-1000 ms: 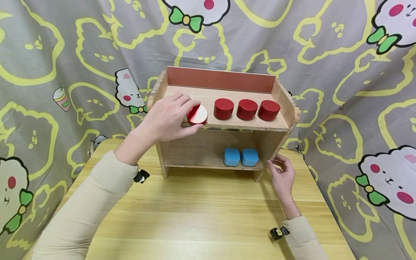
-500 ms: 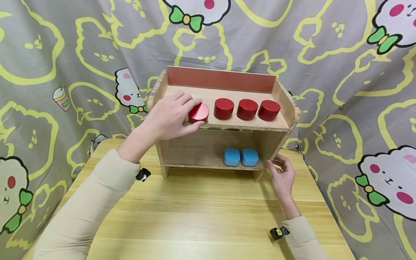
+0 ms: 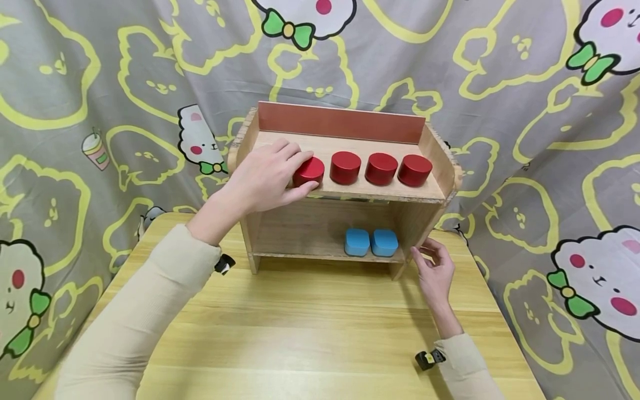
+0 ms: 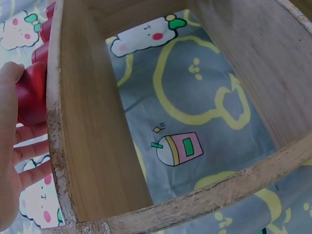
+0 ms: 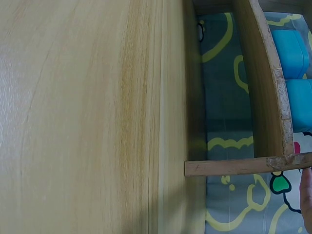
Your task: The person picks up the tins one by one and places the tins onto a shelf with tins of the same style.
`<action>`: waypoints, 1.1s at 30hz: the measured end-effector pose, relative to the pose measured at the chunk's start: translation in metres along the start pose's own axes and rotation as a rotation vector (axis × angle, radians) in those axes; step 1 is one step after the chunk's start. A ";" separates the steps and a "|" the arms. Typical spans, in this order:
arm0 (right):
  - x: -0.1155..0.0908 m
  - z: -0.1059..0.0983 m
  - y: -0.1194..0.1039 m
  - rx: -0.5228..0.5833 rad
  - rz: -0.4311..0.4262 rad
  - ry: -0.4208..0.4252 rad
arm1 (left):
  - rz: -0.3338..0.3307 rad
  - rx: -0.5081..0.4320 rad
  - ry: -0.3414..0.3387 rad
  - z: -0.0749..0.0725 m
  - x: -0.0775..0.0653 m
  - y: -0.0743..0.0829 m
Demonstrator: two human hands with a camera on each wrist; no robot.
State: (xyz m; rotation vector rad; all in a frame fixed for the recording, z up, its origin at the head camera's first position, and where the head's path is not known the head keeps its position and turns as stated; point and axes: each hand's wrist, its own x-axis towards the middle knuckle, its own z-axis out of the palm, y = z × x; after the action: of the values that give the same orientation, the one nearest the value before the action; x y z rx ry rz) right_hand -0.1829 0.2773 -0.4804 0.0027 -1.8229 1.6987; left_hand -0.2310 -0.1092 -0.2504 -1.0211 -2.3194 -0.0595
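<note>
In the head view my left hand (image 3: 265, 178) pinches a squat red cylinder (image 3: 311, 171) between thumb and fingers. The cylinder stands level at the front left of the top board of a small wooden shelf (image 3: 320, 194). Three matching red cylinders (image 3: 345, 168) stand in a row to its right. The left wrist view shows the thumb on the held cylinder (image 4: 33, 95), the other fingers reaching behind it. My right hand (image 3: 435, 269) is beside the shelf's right side panel, a fingertip (image 5: 306, 187) right at its edge, fingers loosely bent and holding nothing.
Two blue rounded blocks (image 3: 357, 242) sit at the right of the shelf's lower board. A reddish-brown strip (image 3: 340, 122) runs along the back of the top. The shelf stands on a wooden table (image 3: 300, 333), with a patterned grey curtain (image 3: 400, 66) behind and around.
The red cylinder in my left hand has tipped from a tilt to level and moved slightly right, towards the row. My right hand has stayed in place.
</note>
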 end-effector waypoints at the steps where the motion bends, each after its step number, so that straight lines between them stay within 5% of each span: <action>1: 0.000 0.000 0.000 -0.001 -0.001 0.000 | 0.002 0.003 0.001 0.001 0.001 0.000; 33: 0.000 -0.001 0.001 -0.015 -0.006 0.000 | -0.079 0.012 -0.114 0.008 0.015 -0.007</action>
State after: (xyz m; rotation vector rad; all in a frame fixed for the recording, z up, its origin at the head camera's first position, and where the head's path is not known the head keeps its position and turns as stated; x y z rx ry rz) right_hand -0.1837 0.2782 -0.4815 0.0022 -1.8342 1.6808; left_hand -0.2483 -0.1018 -0.2476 -0.9484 -2.4606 -0.0187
